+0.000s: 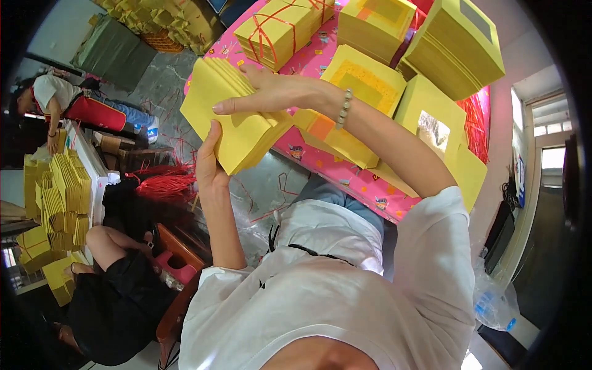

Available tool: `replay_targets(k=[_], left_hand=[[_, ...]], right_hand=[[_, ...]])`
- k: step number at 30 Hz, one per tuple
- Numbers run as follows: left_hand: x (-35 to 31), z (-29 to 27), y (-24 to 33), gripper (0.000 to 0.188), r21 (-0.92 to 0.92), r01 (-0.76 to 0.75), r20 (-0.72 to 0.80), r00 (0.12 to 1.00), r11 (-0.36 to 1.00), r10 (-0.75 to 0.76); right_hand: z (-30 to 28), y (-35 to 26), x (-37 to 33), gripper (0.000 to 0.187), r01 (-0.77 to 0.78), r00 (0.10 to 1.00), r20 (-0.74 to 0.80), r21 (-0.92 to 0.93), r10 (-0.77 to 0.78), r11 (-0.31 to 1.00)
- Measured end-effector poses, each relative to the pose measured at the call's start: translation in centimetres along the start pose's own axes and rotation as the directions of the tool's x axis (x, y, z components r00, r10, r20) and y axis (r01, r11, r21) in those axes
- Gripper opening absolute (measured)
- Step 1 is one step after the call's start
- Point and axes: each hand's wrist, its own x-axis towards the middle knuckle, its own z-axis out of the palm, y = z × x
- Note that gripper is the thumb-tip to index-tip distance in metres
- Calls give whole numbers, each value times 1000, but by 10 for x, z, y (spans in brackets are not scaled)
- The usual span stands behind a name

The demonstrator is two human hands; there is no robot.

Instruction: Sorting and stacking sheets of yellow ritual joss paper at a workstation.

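Observation:
Between my two hands is a thick stack of yellow paper (237,139), tilted, its layers fanned a little at the far edge. My left hand (213,160) grips its near left side, with the thumb up against the front sheet and the other fingers hidden behind. Reaching across from the right, my right hand (268,92) clasps the upper part, thumb lying over the front and fingers along the far edge. A beaded bracelet (344,111) circles my right wrist. The stack is held up beside the left edge of the pink patterned tabletop (320,52).
A yellow bundle tied with red string (271,37) lies on the table's far side. More yellow paper stacks (453,49) crowd the right, near red strands (473,126). At left, a person in black (123,296) sits by another table with yellow bundles (65,185); another person (58,98) stands beyond.

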Motion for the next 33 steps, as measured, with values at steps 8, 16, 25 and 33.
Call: replay_targets(k=[8,16,25,33], left_hand=[[-9,61,-23,43,-70,72,120,991,995,-63],[-31,135,-64,44,42,97,235,966,994,-105],[-53,226,-109,48,281,17,462,874,960,-151],[-87,269,-161,48,392,-75,571,801,917,-179]], right_hand=[[-15,-20,-94,115,-34,959,-276,93,58,995],[-40,-7,-175,105,19,881,-473,71,17,997],[-75,10,-292,110,98,745,-662,229,81,969],[-104,32,-381,97,82,723,-675,290,143,954]])
